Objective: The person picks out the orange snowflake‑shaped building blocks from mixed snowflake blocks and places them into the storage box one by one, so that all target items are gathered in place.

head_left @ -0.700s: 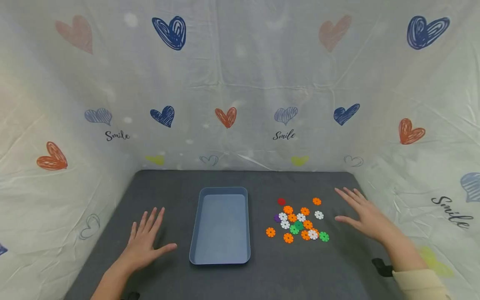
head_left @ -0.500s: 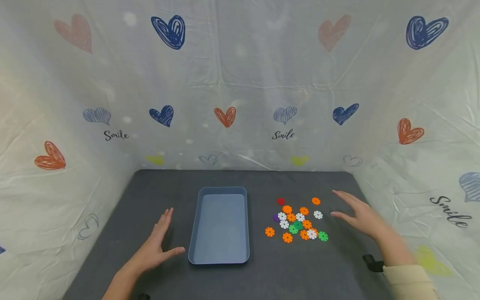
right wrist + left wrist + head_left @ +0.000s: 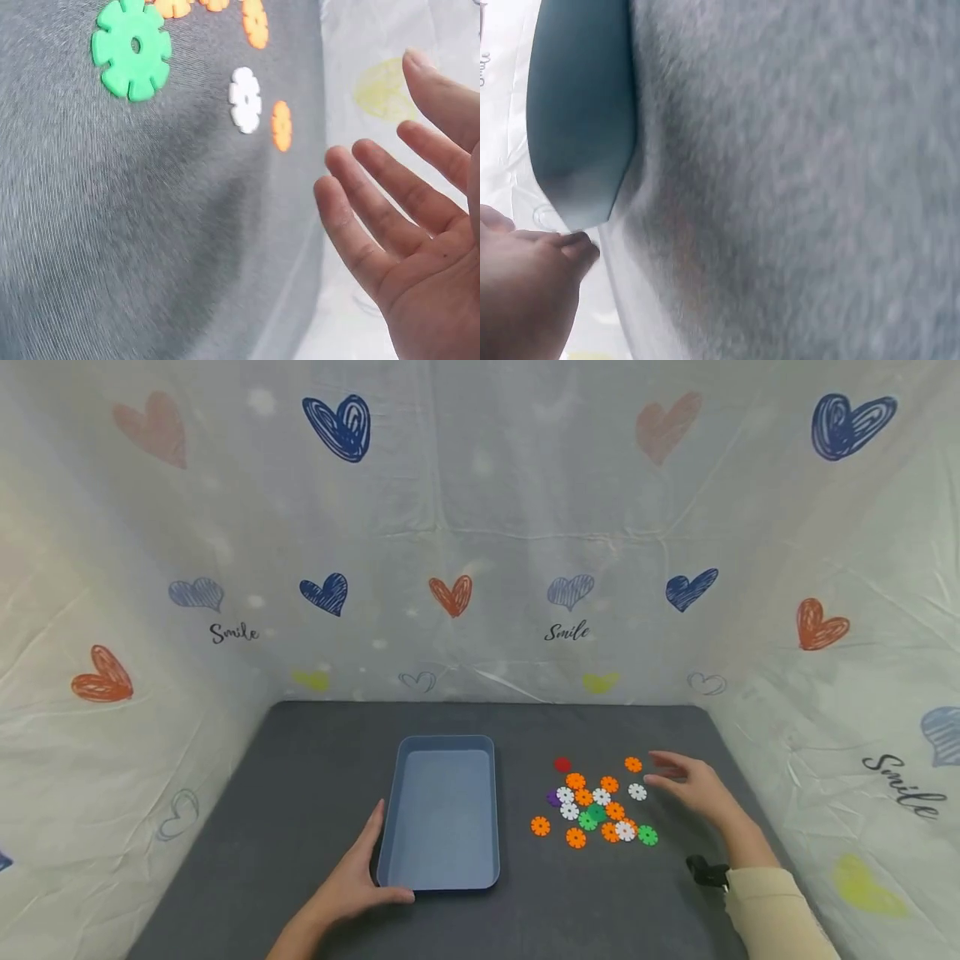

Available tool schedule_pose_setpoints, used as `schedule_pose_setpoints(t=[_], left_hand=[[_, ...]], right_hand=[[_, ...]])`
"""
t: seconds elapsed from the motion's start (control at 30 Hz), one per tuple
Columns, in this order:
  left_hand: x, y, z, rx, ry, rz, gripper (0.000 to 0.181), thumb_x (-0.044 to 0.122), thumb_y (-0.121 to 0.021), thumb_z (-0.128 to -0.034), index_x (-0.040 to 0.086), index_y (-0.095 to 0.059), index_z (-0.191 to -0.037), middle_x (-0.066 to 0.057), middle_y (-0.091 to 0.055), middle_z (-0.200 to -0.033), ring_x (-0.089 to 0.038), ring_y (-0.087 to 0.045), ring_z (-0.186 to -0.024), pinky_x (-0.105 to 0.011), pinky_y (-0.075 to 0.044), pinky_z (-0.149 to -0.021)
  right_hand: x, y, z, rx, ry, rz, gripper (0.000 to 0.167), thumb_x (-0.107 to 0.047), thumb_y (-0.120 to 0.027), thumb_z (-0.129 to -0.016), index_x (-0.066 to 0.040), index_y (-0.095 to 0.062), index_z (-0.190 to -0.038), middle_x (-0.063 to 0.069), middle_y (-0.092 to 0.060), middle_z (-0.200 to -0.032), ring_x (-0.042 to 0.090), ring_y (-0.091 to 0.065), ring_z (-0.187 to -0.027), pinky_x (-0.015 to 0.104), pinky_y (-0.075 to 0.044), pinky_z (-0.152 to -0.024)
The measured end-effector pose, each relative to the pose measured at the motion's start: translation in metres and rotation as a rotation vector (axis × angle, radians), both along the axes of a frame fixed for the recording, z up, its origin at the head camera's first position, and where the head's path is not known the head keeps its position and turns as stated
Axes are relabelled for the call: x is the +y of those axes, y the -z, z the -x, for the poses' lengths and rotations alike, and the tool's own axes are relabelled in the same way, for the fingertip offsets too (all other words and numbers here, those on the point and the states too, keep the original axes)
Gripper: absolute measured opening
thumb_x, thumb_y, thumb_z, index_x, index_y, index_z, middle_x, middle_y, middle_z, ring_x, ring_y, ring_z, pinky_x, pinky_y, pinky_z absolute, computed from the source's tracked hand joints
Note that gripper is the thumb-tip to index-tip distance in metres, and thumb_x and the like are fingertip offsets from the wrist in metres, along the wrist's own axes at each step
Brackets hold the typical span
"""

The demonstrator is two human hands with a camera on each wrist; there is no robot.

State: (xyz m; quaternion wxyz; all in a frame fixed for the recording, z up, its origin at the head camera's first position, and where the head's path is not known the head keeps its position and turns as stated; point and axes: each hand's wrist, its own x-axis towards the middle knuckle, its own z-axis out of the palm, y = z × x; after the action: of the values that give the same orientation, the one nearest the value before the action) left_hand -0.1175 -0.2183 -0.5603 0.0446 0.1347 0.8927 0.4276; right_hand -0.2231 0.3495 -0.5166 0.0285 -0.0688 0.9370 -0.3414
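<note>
A blue-grey rectangular tray (image 3: 438, 810) lies on the dark table. My left hand (image 3: 348, 881) is at its near left corner, fingers along the left side and thumb by the near edge; whether it touches is hard to tell. The left wrist view shows the tray's wall (image 3: 585, 97) just beyond the fingertips. To the tray's right, notched plastic discs in several colours lie loosely spread. My right hand (image 3: 693, 785) hovers beside them, nearest a white disc (image 3: 637, 792) and an orange disc (image 3: 633, 765). Nothing is in its loosely bent fingers, as the right wrist view confirms.
A red disc (image 3: 562, 764) lies at the back of the spread, and a green disc (image 3: 647, 835) at its front right. White cloth (image 3: 480, 635) printed with hearts hangs behind the table and along both sides.
My left hand has moved right, from apart on the table to the tray's near left corner. My right hand has come left toward the discs, its fingers bending. Tray and discs stay put.
</note>
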Motion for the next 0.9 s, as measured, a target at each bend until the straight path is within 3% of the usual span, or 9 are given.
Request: schedule_pose_setpoints(t=[0.13, 0.27, 0.5, 0.73, 0.9], left_hand=[[0.005, 0.002, -0.002, -0.101, -0.030, 0.013, 0.148, 0.043, -0.097, -0.0605, 0.003, 0.003, -0.162, -0.021, -0.002, -0.169, -0.043, -0.012, -0.153, -0.064, -0.024, -0.117], [0.010, 0.006, -0.003, -0.149, -0.062, 0.033, 0.150, 0.047, -0.097, -0.0580, 0.001, 0.002, -0.161, -0.022, -0.002, -0.169, -0.041, -0.010, -0.154, -0.059, -0.020, -0.120], [0.012, 0.009, -0.003, -0.157, -0.104, 0.017, 0.148, 0.046, -0.097, -0.0576, 0.001, -0.002, -0.162, -0.019, -0.007, -0.169, -0.039, -0.017, -0.153, -0.058, -0.023, -0.120], [0.013, 0.012, -0.001, -0.141, -0.125, 0.038, 0.146, 0.050, -0.096, -0.0581, 0.003, -0.006, -0.162, -0.020, -0.016, -0.167, -0.041, -0.026, -0.150, -0.058, -0.029, -0.117], [0.012, 0.010, -0.002, -0.148, -0.133, 0.026, 0.145, 0.048, -0.096, -0.0581, 0.003, -0.007, -0.162, -0.019, -0.016, -0.167, -0.041, -0.026, -0.150, -0.058, -0.029, -0.117]], right_hand=[[-0.002, 0.009, 0.010, -0.026, 0.018, 0.060, 0.063, -0.035, -0.069, -0.097, 0.001, -0.051, -0.145, 0.025, -0.060, -0.139, 0.041, -0.064, -0.118, 0.054, -0.055, -0.093], [-0.004, 0.019, 0.021, -0.059, 0.031, 0.138, 0.060, -0.030, -0.069, -0.098, 0.004, -0.050, -0.144, 0.028, -0.060, -0.137, 0.039, -0.066, -0.113, 0.045, -0.059, -0.085], [-0.013, 0.034, 0.038, -0.097, 0.110, 0.162, 0.056, -0.027, -0.067, -0.099, 0.007, -0.051, -0.142, 0.029, -0.062, -0.133, 0.034, -0.070, -0.103, 0.041, -0.060, -0.081], [-0.019, 0.046, 0.047, -0.112, 0.239, 0.089, 0.053, -0.028, -0.070, -0.097, 0.007, -0.057, -0.136, 0.029, -0.063, -0.128, 0.042, -0.064, -0.110, 0.054, -0.053, -0.092], [-0.024, 0.050, 0.051, -0.106, 0.271, 0.032, 0.047, -0.022, -0.071, -0.096, 0.007, -0.061, -0.132, 0.028, -0.063, -0.124, 0.042, -0.063, -0.108, 0.056, -0.050, -0.093]])
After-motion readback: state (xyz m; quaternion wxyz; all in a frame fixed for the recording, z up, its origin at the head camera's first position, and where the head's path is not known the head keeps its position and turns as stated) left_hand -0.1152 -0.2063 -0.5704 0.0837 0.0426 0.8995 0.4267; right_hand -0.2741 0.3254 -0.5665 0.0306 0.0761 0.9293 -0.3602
